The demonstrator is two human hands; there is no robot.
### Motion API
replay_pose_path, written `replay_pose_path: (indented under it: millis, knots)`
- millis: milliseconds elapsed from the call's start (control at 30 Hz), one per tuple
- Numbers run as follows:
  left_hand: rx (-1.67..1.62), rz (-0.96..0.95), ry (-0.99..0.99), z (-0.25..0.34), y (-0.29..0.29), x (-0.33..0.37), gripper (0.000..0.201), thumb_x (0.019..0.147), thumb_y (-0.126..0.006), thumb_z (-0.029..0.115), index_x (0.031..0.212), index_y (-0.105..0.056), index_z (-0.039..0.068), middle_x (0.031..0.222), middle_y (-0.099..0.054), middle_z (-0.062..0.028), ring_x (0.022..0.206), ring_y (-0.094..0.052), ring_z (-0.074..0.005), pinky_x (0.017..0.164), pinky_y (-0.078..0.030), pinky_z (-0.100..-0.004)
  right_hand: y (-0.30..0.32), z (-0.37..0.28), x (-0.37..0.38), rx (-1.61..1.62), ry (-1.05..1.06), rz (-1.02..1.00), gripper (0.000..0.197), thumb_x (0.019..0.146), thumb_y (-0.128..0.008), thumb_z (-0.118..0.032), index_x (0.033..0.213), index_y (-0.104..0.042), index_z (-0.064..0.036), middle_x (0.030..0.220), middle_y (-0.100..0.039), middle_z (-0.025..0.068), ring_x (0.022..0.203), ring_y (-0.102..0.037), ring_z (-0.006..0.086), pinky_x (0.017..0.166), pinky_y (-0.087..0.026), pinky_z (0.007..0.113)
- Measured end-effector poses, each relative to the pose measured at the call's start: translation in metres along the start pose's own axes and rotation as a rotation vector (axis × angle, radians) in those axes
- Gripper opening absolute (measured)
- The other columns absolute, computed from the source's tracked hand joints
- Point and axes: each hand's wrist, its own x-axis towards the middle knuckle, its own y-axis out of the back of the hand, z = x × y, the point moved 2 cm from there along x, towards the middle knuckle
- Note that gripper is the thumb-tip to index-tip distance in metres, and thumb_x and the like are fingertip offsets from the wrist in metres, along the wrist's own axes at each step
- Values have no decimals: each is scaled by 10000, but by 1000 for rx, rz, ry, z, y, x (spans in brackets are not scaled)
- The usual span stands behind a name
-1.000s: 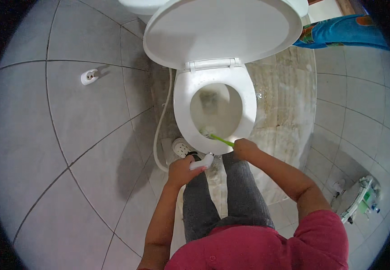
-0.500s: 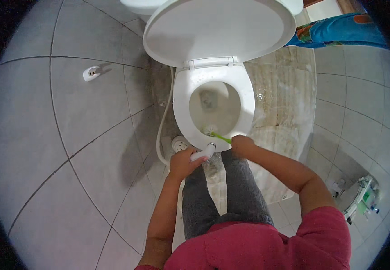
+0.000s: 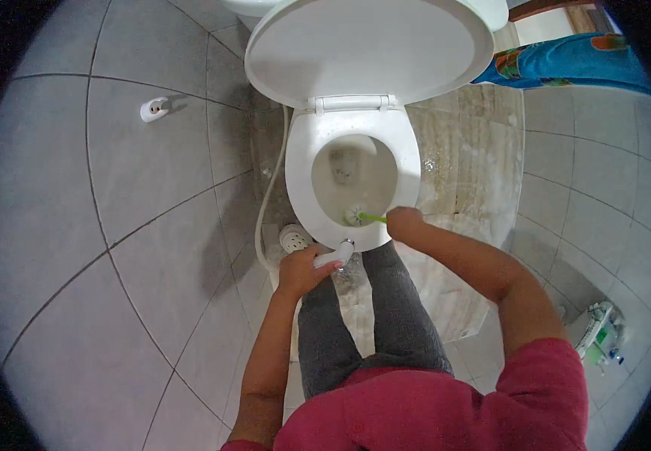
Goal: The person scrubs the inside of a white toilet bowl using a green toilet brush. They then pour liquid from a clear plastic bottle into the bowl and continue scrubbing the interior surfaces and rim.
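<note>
Below me stands a white toilet (image 3: 301, 158) with its seat down and its lid (image 3: 370, 49) raised. My right hand (image 3: 405, 224) is closed round the green handle of a toilet brush (image 3: 354, 216). The brush's white bristle head is inside the bowl, against the near inner wall. My left hand (image 3: 301, 272) grips a white bidet sprayer (image 3: 331, 259), held just in front of the bowl's near rim. The sprayer's silver nozzle end points toward the bowl. Whether water flows from it I cannot tell.
A white hose (image 3: 269, 199) runs down the toilet's left side. Close to my left hand is a white shoe with holes (image 3: 294, 237). A wall holder (image 3: 154, 110) sits on the left tiles. Blue patterned cloth (image 3: 566, 64) hangs at the far right; a rack (image 3: 600, 334) stands lower right. The floor looks wet.
The brush head has shifted slightly right along the near bowl wall, and my right hand has moved a little farther away from me. My left hand still holds the sprayer.
</note>
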Motion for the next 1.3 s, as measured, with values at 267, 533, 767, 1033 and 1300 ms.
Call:
replay_pose_path:
  millis: [267, 533, 767, 1033, 1300]
  knots:
    - [39, 76, -42, 0, -3, -1, 488, 626, -577, 499, 806, -566, 45, 687, -575, -120, 658, -564, -263, 598, -420, -346, -43, -24, 24, 210, -116, 107, 177, 698, -445, -116, 738, -596, -32, 755, -583, 152, 714, -577, 296, 603, -464, 398]
    - [74, 25, -36, 6, -3, -5, 504, 613, -581, 514, 795, -573, 44, 709, -581, -113, 666, -569, -252, 607, -425, -343, 9, 45, 42, -361, 91, 104, 158, 644, -488, -89, 726, -617, -50, 746, -592, 135, 688, -588, 266, 554, -464, 397]
    - [59, 41, -6, -3, -1, -12, 553, 606, -565, 551, 799, -577, 32, 731, -585, -106, 684, -573, -244, 623, -432, -341, 58, 25, 69, -347, -135, 130, 123, 669, -533, -77, 752, -623, -61, 787, -602, 103, 715, -589, 257, 546, -467, 359]
    - [32, 21, -36, -11, -11, -16, 558, 617, -567, 542, 839, -559, 30, 715, -581, -125, 672, -573, -270, 606, -436, -347, -7, -26, 60, 97, 369, -75, 202, 787, -367, -151, 726, -525, -40, 441, -462, 75, 438, -501, 239, 440, -423, 352]
    - [65, 9, -16, -17, -8, -17, 547, 606, -561, 562, 765, -539, 39, 645, -559, -119, 626, -561, -271, 574, -416, -365, 4, -79, 86, 2359, -225, -205, 143, 772, -386, -172, 853, -429, -63, 483, -396, 53, 381, -403, 186, 339, -321, 306]
